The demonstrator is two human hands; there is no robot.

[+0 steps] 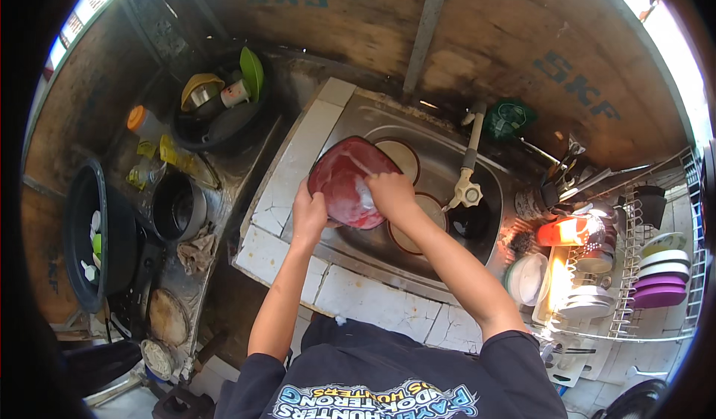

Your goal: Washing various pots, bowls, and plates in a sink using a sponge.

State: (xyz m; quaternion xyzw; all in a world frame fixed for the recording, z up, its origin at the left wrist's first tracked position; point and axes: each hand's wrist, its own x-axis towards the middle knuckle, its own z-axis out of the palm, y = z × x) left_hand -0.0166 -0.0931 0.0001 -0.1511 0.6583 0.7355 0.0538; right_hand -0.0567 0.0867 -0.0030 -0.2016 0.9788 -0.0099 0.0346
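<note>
My left hand grips the left edge of a squarish red dish with a dark rim, tilted above the sink's left side. White suds streak its face. My right hand presses curled fingers on the dish's right part, beside a patch of foam. Whether those fingers hold a sponge is hidden. Beneath lies the stainless steel sink, where two round cream plates with brown rims rest, one farther back and one nearer. A faucet with a pale handle hangs over the basin.
White cracked tiles edge the sink. Rightward stand a wire dish rack with plates, an orange cup and stacked bowls. Leftward are a dark pot, a black basin of dishes and a large tub.
</note>
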